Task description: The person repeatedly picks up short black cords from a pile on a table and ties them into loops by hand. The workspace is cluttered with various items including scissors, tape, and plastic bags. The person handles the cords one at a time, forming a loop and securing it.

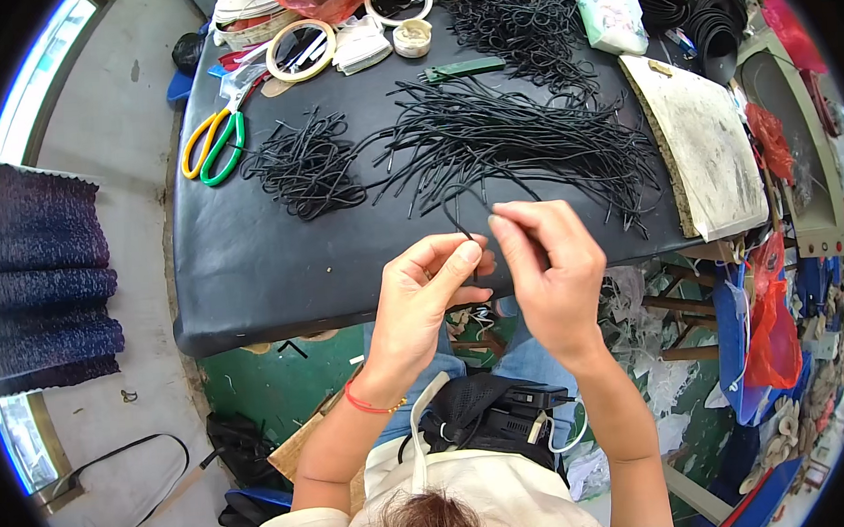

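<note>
Black tabletop (274,266) beyond a cord (455,223) bowed forward, left grip (426,287) and right grip (558,266) pinched tight on it

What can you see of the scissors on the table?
The scissors have a yellow handle and a green handle, both looped, plastic-looking and spread apart. They lie near the left edge of the black table, blades pointing to the far side and slightly right. The blades look metallic; their tips cannot be made out. The green handle sits beside a pile of black cords. Neither the left hand nor the right hand touches them.
</note>
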`<control>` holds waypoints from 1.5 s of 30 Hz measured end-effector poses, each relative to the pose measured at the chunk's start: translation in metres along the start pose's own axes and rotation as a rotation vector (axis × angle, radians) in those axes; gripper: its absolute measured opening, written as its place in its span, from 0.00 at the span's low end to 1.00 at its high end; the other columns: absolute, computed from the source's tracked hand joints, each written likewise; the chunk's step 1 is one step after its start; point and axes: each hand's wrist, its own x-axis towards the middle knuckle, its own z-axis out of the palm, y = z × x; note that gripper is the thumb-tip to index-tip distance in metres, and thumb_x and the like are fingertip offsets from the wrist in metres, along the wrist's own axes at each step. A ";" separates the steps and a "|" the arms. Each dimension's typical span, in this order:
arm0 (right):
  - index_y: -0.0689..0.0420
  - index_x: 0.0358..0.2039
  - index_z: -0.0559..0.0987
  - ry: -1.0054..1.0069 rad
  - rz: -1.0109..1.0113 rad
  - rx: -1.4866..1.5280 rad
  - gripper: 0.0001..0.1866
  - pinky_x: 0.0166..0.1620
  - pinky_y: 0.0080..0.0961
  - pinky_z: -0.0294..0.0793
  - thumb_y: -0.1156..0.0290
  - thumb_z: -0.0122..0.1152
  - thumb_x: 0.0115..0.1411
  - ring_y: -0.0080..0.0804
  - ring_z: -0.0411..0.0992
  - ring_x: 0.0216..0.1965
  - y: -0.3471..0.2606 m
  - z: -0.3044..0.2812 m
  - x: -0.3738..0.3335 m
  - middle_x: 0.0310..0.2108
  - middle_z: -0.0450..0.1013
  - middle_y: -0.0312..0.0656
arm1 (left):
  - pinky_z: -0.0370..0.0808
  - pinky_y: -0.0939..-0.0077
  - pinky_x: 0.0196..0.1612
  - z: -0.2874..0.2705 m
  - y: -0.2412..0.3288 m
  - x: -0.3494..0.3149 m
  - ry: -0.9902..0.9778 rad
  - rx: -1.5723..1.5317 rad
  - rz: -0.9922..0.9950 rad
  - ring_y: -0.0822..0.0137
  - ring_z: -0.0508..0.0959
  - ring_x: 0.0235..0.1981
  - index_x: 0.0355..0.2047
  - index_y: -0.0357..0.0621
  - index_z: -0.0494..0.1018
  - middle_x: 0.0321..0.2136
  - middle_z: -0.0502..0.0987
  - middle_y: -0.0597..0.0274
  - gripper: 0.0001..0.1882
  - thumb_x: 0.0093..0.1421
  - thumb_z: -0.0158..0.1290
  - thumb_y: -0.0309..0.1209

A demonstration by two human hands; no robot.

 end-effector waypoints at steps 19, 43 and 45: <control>0.61 0.34 0.76 -0.126 -0.222 -0.155 0.11 0.28 0.23 0.72 0.82 0.61 0.47 0.33 0.73 0.26 0.026 -0.015 -0.020 0.29 0.73 0.44 | 0.70 0.77 0.43 -0.012 0.003 0.006 -0.023 -0.407 0.046 0.74 0.72 0.33 0.34 0.41 0.69 0.31 0.72 0.65 0.05 0.60 0.46 0.28; 0.63 0.33 0.75 -0.253 -0.504 -0.573 0.14 0.28 0.27 0.63 0.78 0.59 0.41 0.33 0.65 0.25 -0.003 -0.039 -0.025 0.26 0.66 0.39 | 0.70 0.83 0.31 -0.020 0.003 -0.001 -0.019 0.384 0.009 0.79 0.72 0.28 0.32 0.33 0.73 0.31 0.76 0.61 0.07 0.58 0.50 0.26; 0.61 0.30 0.74 -0.410 -0.631 -0.582 0.11 0.29 0.26 0.62 0.74 0.55 0.43 0.34 0.64 0.27 -0.024 -0.034 -0.017 0.25 0.65 0.38 | 0.70 0.82 0.30 -0.014 0.012 -0.007 -0.081 0.792 0.136 0.79 0.73 0.27 0.32 0.33 0.73 0.29 0.76 0.59 0.06 0.57 0.50 0.25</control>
